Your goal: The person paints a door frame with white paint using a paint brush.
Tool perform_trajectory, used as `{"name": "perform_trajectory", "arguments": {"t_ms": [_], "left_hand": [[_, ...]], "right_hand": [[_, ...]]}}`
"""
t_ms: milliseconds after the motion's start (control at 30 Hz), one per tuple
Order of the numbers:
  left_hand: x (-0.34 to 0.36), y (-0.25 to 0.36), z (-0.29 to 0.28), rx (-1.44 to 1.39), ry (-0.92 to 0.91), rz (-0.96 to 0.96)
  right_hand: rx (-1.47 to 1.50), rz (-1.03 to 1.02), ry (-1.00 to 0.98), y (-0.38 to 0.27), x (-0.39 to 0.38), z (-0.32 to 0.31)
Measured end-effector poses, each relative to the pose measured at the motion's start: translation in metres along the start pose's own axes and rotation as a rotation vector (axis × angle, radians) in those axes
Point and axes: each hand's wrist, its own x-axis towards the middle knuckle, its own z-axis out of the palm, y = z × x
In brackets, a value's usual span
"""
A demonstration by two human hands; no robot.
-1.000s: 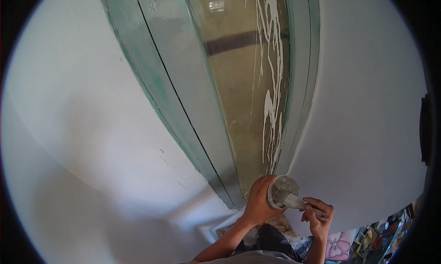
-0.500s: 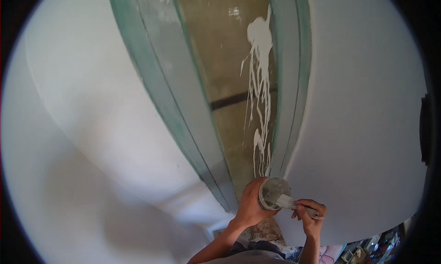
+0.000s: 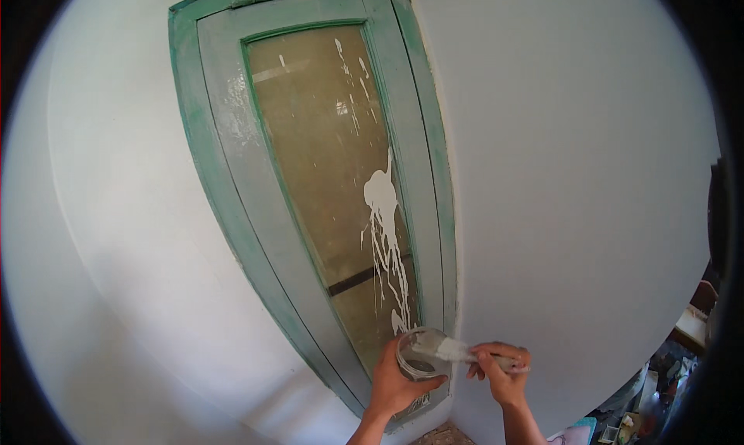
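My left hand [image 3: 395, 387] is wrapped round a round, clear-walled paint container [image 3: 413, 364], tilted so its greyish inside shows. In my right hand [image 3: 500, 365] is a paintbrush [image 3: 453, 350], gripped by its handle, with pale, paint-coated bristles over the container's mouth. Beyond the hands stands a narrow window [image 3: 310, 151] in a frame [image 3: 203, 135] painted partly green and partly grey. White paint [image 3: 380, 193] is splashed on the right side of its glass and runs down in long drips.
White walls [image 3: 116, 174] [image 3: 566, 158] flank the frame on both sides. At the lower right lies a clutter of small items [image 3: 643, 406]. A dark object [image 3: 721, 213] juts in at the right edge.
My view has tilted up, so the top of the frame now shows. The brush has risen from inside the container to its rim. Both hands keep their holds.
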Motion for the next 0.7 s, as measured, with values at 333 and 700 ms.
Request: {"name": "perform_trajectory", "arguments": {"t_ms": [333, 700], "left_hand": [[-0.022, -0.006, -0.031, -0.196, 0.107, -0.029], [-0.045, -0.007, -0.05, -0.224, 0.209, -0.097]], "right_hand": [[0.084, -0.544, 0.366, -0.105, 0.214, 0.049], [0.105, -0.741, 0.356, -0.214, 0.383, 0.096]]}}
